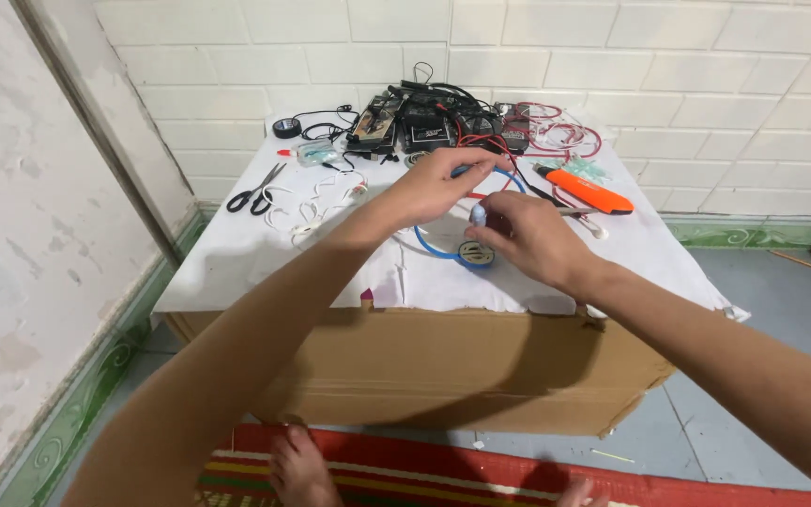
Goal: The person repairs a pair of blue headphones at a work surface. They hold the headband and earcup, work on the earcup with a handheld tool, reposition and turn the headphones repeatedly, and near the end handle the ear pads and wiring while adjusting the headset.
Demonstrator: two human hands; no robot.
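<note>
White cloth [237,253] covers your worktop, which is a big brown cardboard box [443,366]. The cloth looks soft and a bit wrinkled.

Start at the left. Black scissors [255,192] lie flat on the cloth, and a roll of black tape [286,128] sits behind them near the brick wall. Thin white cords [316,202] curl just beside the scissors.

Next comes your left hand [438,183]. Its fingers are pinched shut on the blue wire [434,246], up at the top of the loop. The wire bends in a round ring on the cloth, in the middle of the worktop, between your two hands. It looks thin, light and bendy, and its plastic skin may be a little slippery. I think it is best held near its ends, where you can steer it.

Behind your hands sit dark little boxes [424,127] with shiny parts, and red wires [556,131] in a messy tangle.

Your right hand [532,239] is closed around a small silvery round part [478,216], held by the fingertips. A little round coil piece [474,253] lies on the cloth just under it, touching the blue wire. These parts look small and light, so a soft pinch should do.

At the right lies an orange tool [589,191] with a smooth, hard plastic body.
</note>
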